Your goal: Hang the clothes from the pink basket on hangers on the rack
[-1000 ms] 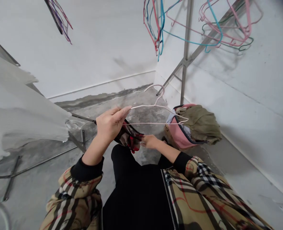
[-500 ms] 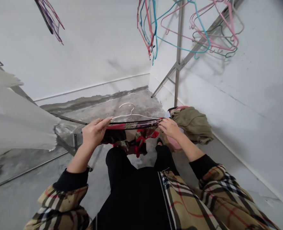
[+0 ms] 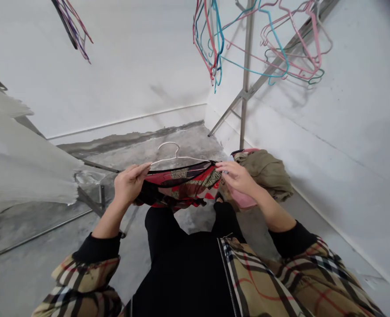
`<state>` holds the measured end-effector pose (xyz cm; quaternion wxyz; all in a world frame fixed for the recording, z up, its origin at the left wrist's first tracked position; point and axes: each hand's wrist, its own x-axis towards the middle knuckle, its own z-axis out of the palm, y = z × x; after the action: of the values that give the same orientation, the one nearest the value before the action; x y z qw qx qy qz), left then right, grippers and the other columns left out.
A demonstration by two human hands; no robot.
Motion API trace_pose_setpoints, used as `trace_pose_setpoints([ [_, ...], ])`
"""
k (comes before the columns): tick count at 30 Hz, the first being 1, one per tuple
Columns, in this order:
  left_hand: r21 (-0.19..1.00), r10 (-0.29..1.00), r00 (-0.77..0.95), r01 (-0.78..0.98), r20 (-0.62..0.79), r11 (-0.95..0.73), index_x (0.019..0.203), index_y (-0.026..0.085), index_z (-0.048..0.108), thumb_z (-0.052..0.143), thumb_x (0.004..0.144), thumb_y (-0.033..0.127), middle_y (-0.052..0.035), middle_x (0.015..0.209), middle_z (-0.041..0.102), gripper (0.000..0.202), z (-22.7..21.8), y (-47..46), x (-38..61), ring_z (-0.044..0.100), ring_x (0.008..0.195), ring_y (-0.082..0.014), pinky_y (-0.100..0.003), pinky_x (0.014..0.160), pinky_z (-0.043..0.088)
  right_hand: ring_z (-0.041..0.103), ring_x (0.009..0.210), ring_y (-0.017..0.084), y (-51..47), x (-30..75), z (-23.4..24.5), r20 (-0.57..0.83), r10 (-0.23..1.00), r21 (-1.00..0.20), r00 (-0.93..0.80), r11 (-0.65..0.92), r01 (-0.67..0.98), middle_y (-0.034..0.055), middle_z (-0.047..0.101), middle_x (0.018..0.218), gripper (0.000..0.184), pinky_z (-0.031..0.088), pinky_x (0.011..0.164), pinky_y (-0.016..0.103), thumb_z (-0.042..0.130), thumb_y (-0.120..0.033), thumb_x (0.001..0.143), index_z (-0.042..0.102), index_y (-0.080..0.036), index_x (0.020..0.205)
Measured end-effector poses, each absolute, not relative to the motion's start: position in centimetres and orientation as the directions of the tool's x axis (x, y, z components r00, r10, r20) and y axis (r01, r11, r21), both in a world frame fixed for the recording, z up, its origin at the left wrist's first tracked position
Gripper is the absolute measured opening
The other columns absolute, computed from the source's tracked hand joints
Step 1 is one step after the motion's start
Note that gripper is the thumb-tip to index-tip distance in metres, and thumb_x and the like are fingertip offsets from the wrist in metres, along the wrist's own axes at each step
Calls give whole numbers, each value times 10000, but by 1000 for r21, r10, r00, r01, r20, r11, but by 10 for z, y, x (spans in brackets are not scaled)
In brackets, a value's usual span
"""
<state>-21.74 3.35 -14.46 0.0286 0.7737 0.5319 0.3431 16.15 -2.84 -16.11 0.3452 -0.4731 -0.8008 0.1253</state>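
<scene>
A white wire hanger (image 3: 176,157) is held level in front of me, its hook pointing away. A red, black and tan patterned garment (image 3: 184,182) with black trim hangs along it. My left hand (image 3: 128,182) is closed around the left end of the hanger and the garment's edge, thumb on top. At the other end, my right hand (image 3: 236,176) has its fingertips on the garment's right corner, beside the hanger's tip. Those fingers are loosely bent, and part of their grip is hidden. The lower folds of the garment droop above my knees.
Pink and blue hangers (image 3: 274,44) hang on a metal rack (image 3: 246,92) at the right. A pink basin (image 3: 243,200) with olive cloth (image 3: 267,174) stands below. White cloth (image 3: 26,163) hangs at left over metal bars. Purple and red hangers (image 3: 74,31) are at upper left.
The garment's right part has spread out and risen, showing more of its patterned front. My right hand has shifted its fingers at that corner. The hanger has moved slightly left.
</scene>
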Motion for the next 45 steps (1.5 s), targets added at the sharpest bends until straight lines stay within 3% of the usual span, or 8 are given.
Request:
trace_pose_setpoints([
  [4, 500, 841, 214, 721, 497, -479, 1059, 258, 742, 490, 909, 494, -35, 792, 710, 376, -142, 38, -220, 645, 740, -172, -253, 691, 473, 588, 1112, 236, -17, 169, -155, 407, 889, -521, -209, 414, 746, 92, 668, 1170, 347, 446, 995, 434, 494, -388, 928, 630, -240, 1212],
  [15, 646, 882, 235, 608, 408, -461, 1228, 200, 644, 571, 848, 489, -59, 1013, 704, 483, -125, 46, -235, 598, 697, -127, -255, 735, 496, 573, 605, 135, -21, 165, -124, 569, 804, -543, -172, 525, 656, 14, 652, 685, 341, 459, 610, 244, 468, -411, 948, 705, -180, 866],
  [20, 713, 922, 168, 591, 350, -378, 959, 186, 741, 583, 817, 470, -68, 887, 723, 355, -130, 56, -259, 654, 833, -194, -298, 804, 516, 628, 647, 155, -30, 180, -111, 619, 780, -520, -95, 497, 695, 21, 694, 728, 252, 486, 641, 256, 515, -356, 924, 700, -193, 875],
  [26, 678, 752, -288, 683, 593, -273, 1102, 159, 679, 550, 856, 306, -142, 1184, 641, 315, -133, 48, -223, 563, 1167, -254, -418, 1034, 429, 581, 533, 146, -31, 162, -108, 673, 735, -442, -81, 488, 752, 17, 664, 638, 265, 464, 557, 257, 499, -356, 931, 703, -191, 894],
  [28, 662, 752, -213, 657, 623, -362, 1179, 168, 631, 580, 850, 285, -155, 1263, 583, 354, -134, 30, -193, 502, 1245, -267, -447, 1084, 381, 602, 549, 149, -27, 145, -113, 708, 701, -397, -88, 498, 771, 29, 683, 660, 261, 472, 576, 257, 495, -337, 937, 700, -180, 907],
  [34, 874, 898, 201, 225, 391, -431, 1372, 174, 458, 539, 896, 349, -135, 1285, 579, 513, -139, -19, -111, 567, 1165, -227, -394, 1043, 435, 687, 746, 183, -20, 58, -142, 764, 626, -300, -157, 560, 773, 94, 739, 864, 325, 512, 671, 271, 387, -307, 987, 664, -138, 1014],
  [39, 958, 962, -55, 122, 266, -258, 1167, 170, 586, 506, 898, 344, -89, 1100, 630, 329, -129, -27, -111, 596, 1005, -191, -340, 941, 470, 641, 692, 186, -29, -6, -151, 749, 630, -329, -205, 622, 711, 82, 674, 760, 376, 521, 623, 298, 286, -281, 1002, 635, -153, 946],
  [45, 974, 947, -231, 103, 223, -204, 962, 165, 605, 478, 836, 289, 14, 711, 555, 217, -80, -13, -181, 502, 634, -118, -229, 614, 416, 587, 1129, 195, -38, -24, -138, 676, 666, -510, -315, 732, 451, 114, 605, 1208, 366, 524, 955, 361, 434, -262, 966, 499, -199, 1321],
])
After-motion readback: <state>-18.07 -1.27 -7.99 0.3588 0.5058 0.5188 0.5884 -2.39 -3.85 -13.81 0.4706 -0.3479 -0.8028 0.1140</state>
